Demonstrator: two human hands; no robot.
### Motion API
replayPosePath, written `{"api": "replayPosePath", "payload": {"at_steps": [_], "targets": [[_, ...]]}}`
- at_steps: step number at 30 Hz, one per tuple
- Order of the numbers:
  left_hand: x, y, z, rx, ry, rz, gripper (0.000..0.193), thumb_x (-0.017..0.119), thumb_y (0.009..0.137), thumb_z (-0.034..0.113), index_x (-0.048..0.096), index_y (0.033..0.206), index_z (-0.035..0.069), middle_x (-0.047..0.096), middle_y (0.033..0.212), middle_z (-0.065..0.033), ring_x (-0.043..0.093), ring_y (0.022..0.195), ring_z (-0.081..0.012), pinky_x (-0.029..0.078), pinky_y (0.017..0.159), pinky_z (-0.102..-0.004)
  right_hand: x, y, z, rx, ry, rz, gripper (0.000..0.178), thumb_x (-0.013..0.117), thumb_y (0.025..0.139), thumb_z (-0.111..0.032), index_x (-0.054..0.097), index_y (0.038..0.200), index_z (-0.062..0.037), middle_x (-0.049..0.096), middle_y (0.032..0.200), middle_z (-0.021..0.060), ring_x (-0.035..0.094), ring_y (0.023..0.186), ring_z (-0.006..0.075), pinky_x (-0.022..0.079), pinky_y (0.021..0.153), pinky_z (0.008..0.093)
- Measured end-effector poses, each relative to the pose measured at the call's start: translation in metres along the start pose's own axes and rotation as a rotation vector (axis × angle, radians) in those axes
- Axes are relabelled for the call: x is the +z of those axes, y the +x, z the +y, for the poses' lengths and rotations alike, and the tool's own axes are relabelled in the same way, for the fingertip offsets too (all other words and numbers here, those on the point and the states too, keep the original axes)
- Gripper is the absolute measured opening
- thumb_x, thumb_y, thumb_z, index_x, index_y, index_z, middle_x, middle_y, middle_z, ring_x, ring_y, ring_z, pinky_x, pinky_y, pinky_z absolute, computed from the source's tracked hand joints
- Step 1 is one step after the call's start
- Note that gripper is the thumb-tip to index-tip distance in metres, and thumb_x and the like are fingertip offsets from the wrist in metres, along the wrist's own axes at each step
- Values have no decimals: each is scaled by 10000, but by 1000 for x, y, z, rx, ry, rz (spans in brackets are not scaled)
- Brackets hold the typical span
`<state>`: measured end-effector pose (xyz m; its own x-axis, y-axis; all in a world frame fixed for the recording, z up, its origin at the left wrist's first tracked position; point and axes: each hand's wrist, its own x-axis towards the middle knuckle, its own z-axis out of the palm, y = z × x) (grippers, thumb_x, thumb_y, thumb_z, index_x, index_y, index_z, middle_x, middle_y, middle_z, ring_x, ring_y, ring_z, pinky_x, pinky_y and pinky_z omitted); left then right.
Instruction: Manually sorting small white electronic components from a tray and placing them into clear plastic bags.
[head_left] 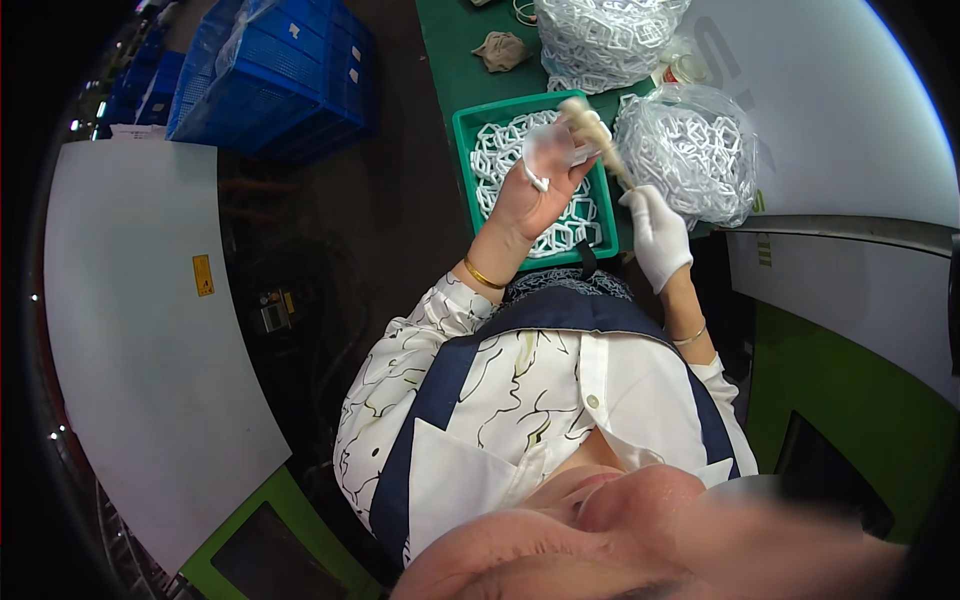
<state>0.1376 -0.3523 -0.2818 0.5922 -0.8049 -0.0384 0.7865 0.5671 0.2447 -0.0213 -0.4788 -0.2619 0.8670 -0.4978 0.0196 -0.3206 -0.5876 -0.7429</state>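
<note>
Our gloved right hand [660, 238] grips a wooden-handled tool [614, 163] — its pale head close by our bare left hand [530, 200], which seems curled round a clear plastic piece [582, 153], too blurred to confirm. Beneath the left: white chain links [492, 150] in a green tray [500, 106]. We'd best keep fingertips clear of that head.

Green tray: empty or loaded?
Loaded: white links show inside the tray, either side of the left hand. Depth of the pile: cannot tell.
</note>
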Motion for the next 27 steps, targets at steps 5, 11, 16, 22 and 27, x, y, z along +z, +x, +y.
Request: {"api": "replayPosePath", "payload": {"at_steps": [5, 11, 16, 22, 27], "targets": [[-10, 2, 1, -45, 70, 56, 405, 538, 975, 69, 474, 1369, 2, 554, 1334, -154, 546, 1251, -277, 452, 1085, -407, -17, 0, 35, 127, 234, 349, 275, 438, 1044, -213, 641, 995, -33, 493, 687, -10, 434, 613, 75, 387, 589, 258], [-73, 23, -10, -164, 1, 565, 315, 441, 958, 17, 507, 1264, -11, 573, 1273, -200, 564, 1193, -378, 447, 1074, -515, -48, -19, 59, 226, 431, 623, 309, 402, 1062, -224, 617, 1013, -8, 369, 642, -81, 320, 556, 15, 289, 515, 196], [30, 62, -39, -161, 141, 29, 456, 564, 930, 22, 435, 1366, -20, 541, 1318, -199, 530, 1250, -328, 413, 1115, -479, -56, -33, 68, 266, 505, 731, 297, 401, 1060, -227, 607, 1018, -18, 337, 615, -77, 289, 516, 18, 261, 472, 202], [66, 126, -85, -296, 42, -81, 420, 551, 916, 13, 466, 1328, -7, 587, 1207, -127, 570, 1166, -288, 437, 1080, -458, -58, -38, 61, 269, 463, 786, 291, 404, 1058, -219, 611, 1015, -19, 335, 611, -76, 286, 514, 17, 260, 468, 202], [-19, 157, -112, -554, 313, 468, 358, 574, 894, 78, 519, 1244, 28, 564, 1225, -115, 506, 1207, -306, 405, 1033, -496, -61, -51, 67, 359, 396, 733, 251, 458, 1032, -190, 642, 992, -25, 412, 649, -44, 364, 570, 43, 341, 530, 238]]}}
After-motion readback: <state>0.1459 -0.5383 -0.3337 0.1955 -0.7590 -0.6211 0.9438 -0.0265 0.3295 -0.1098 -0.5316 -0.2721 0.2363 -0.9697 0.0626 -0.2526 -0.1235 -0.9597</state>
